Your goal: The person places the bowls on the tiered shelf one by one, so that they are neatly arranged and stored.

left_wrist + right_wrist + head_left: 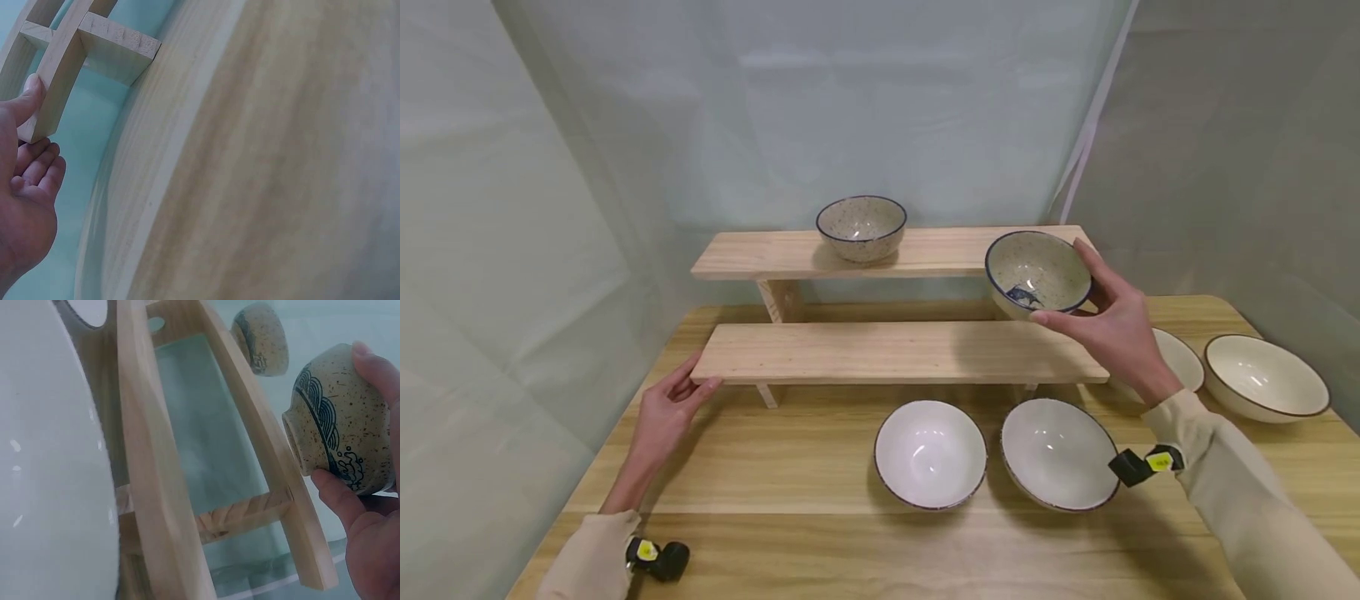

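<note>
My right hand (1120,329) grips a speckled bowl (1037,271) with a dark blue rim, thumb and fingers on its right side. The bowl is tilted toward me, overlapping the right end of the upper shelf in the head view. Blue wave patterns show on the outside of the bowl (350,419) in the right wrist view. A similar speckled bowl (861,229) stands upright on the upper board (752,250) of a two-tier wooden shelf. At the left end of the lower board (880,354), my left hand (662,417) pinches its corner, thumb on top and fingers underneath.
Two white bowls with dark rims, one left (930,454) and one right (1060,454), sit on the wooden table (775,533) before the shelf. Another white bowl (1266,379) and a partly hidden one (1176,358) stand at the right. Pale sheeting (925,108) hangs behind.
</note>
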{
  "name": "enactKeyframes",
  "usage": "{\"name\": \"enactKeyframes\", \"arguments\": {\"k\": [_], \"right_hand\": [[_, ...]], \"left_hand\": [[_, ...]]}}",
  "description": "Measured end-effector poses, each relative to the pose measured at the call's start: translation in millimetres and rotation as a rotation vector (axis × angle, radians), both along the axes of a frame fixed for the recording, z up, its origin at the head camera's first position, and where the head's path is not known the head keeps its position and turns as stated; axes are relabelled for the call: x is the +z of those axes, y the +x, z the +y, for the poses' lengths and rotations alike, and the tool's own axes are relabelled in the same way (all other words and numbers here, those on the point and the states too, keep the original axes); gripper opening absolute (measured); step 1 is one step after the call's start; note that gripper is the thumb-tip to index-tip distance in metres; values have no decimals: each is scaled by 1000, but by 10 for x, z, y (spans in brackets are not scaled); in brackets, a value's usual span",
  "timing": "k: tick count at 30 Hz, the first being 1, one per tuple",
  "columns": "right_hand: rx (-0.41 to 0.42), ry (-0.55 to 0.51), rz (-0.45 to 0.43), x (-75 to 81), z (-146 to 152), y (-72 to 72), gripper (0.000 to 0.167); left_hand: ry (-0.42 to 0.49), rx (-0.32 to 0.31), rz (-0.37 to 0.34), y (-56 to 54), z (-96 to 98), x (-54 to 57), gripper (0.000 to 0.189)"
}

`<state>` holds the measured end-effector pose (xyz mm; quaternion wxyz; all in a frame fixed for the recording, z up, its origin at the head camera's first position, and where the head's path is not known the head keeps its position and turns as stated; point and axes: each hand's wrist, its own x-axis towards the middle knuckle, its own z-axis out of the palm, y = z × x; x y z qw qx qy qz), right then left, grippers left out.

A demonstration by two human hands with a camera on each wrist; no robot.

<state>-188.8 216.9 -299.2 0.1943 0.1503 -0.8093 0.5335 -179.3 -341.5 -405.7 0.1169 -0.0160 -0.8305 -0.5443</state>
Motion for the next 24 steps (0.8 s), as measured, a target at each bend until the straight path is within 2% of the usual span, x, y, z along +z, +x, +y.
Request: {"name": "enactKeyframes", "arguments": {"k": [13,24], "right_hand": [[-12,26,-28,111,-219,-287,98],[62,-77,-67,158,-387,-473,99]], "left_hand": [[2,4,-3,-7,1,-8,70],[-25,-10,12,11,6,-6,70]]}}
